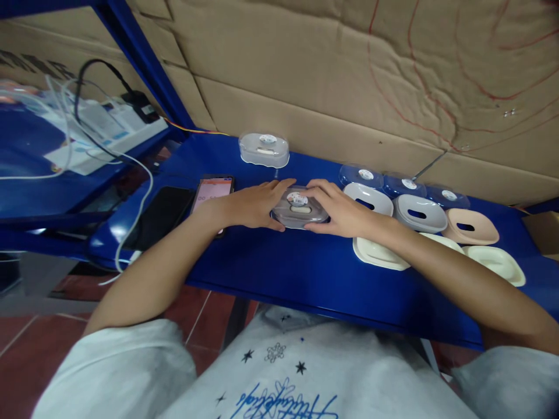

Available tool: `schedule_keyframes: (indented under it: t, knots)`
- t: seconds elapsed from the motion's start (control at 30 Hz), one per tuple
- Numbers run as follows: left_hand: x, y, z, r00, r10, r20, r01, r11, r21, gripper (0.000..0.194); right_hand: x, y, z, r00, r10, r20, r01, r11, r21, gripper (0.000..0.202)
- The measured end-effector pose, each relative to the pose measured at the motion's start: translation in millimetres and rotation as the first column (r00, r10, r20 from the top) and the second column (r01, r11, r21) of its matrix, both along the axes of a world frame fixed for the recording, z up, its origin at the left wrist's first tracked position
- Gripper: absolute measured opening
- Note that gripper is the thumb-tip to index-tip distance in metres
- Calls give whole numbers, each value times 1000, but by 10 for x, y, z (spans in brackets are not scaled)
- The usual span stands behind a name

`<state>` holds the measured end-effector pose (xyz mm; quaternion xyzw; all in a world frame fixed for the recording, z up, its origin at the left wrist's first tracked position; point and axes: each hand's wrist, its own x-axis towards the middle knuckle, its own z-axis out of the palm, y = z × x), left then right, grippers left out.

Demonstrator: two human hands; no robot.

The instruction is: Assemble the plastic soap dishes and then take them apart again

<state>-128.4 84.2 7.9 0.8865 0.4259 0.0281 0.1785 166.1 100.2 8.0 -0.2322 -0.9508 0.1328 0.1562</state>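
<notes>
An oval box with a clear lid and a round sticker (300, 214) lies on the blue table (262, 262) in front of me. My left hand (257, 203) grips its left end, with the thumb at the near side and the fingers at the far side. Around the right end curls my right hand (334, 209), its fingertips on the lid and the near edge. Farther back stands another lidded box (264, 149), untouched. The underside of the held box is hidden.
Clear lids (361, 176), slotted trays in white, grey (420, 213) and peach (472, 226), and cream trays (495, 265) cover the right side. At left are a lit phone (212, 189), a dark device (161, 216), cables and a power strip (109, 151). Cardboard (305, 87) rises behind.
</notes>
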Motion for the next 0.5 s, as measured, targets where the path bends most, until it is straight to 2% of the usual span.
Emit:
schedule_keyframes:
  t: [0.1,0.23,0.33,0.5]
  knots:
    - [16,-23,5,1000,5,19,-6,1000,31,121,3,55,43,998,-38,59,37,999,14,71]
    - [90,-97,51,997,74,11,-75,987,140,110,47,299,123,966,-212,148,202,976,77,66]
    - [181,-164,115,988,130,-87,-116,982,152,98,57,548,151,936,-310,167,291,948,128,65]
    - [309,-254,194,957,148,-251,-119,985,125,82,-36,837,130,895,-404,188,367,907,206,67]
